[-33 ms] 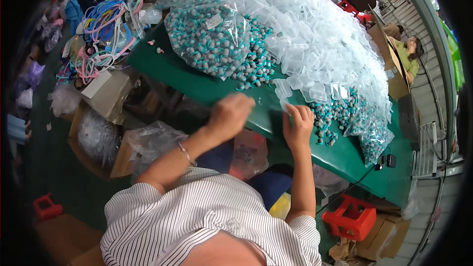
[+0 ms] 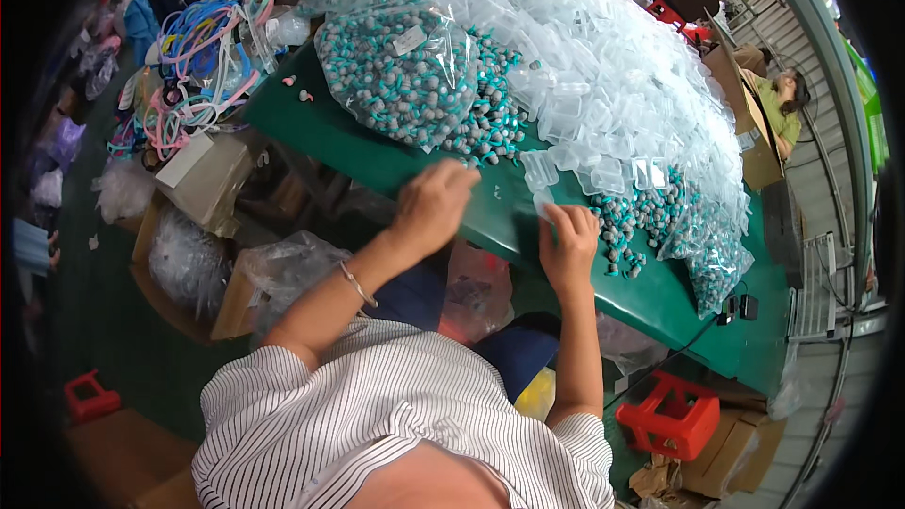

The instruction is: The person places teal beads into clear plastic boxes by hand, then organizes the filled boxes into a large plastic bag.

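My right hand (image 2: 567, 243) is closed at the table's near edge, its fingertips pinching a small clear plastic case (image 2: 543, 202). My left hand (image 2: 434, 207) has its fingers bunched together, with the tips at the near edge of the loose teal-and-grey beaded hair ties (image 2: 495, 123); whether they grip a piece is hidden. Behind those pieces lies a big clear bag (image 2: 391, 75) full of the same kind. Right of my right hand is another loose heap of hair ties (image 2: 617, 231), spreading toward a smaller clear bag (image 2: 721, 269).
A large mound of clear plastic cases (image 2: 603, 57) covers the back of the green table (image 2: 349, 146). Colourful headbands (image 2: 203, 47) hang at the left. Open cardboard boxes (image 2: 236, 306) and a red stool (image 2: 674, 415) stand below. A person (image 2: 782, 108) sits at the far right.
My left hand has moved up and slightly left, toward the hair ties. The right hand has barely shifted and keeps its pinch on the clear case.
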Demonstrator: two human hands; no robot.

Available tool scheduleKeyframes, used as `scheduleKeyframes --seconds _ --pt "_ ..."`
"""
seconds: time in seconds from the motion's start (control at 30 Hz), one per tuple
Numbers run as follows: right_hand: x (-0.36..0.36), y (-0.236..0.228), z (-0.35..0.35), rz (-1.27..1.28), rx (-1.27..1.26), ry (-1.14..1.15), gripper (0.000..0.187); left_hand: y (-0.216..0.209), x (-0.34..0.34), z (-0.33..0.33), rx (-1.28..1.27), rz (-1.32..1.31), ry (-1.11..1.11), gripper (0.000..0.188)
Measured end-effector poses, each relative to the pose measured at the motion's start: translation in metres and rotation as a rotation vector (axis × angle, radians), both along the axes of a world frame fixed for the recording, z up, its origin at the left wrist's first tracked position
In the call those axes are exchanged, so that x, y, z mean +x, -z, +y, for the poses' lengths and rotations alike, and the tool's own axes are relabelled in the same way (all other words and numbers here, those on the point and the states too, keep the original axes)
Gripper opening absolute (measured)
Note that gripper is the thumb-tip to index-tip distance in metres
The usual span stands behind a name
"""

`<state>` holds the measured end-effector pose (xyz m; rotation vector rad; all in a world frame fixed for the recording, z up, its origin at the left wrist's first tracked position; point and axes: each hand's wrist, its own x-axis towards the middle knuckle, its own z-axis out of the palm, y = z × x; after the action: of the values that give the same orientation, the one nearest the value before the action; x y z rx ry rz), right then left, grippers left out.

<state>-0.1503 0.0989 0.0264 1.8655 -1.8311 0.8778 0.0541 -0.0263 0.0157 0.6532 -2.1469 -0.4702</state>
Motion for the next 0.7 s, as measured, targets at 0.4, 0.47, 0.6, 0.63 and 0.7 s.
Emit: scheduleKeyframes --seconds 0.4,0.47,0.6,0.63,0.7 --pt "0.023 -0.003 0.026 0.013 0.096 -0.032 0.019 0.006 -0.01 -0.026 -0.073 -0.145 -0.111 0.019" --pt "0.02 -0.002 0.028 0.046 0.105 -0.042 0.018 0.006 -0.007 -0.027 -0.057 -0.146 -0.083 0.021" --pt "0.003 -0.008 0.032 0.013 0.02 0.135 0.022 -0.003 -0.004 -0.02 0.054 -0.137 -0.027 0.022" --pt "-0.006 -0.007 0.031 0.034 0.012 0.244 0.023 -0.003 -0.004 -0.017 0.133 -0.063 0.026 0.02" --pt "-0.021 -0.001 0.029 0.056 0.004 0.351 0.023 -0.005 -0.007 -0.008 0.229 0.03 0.091 0.017"
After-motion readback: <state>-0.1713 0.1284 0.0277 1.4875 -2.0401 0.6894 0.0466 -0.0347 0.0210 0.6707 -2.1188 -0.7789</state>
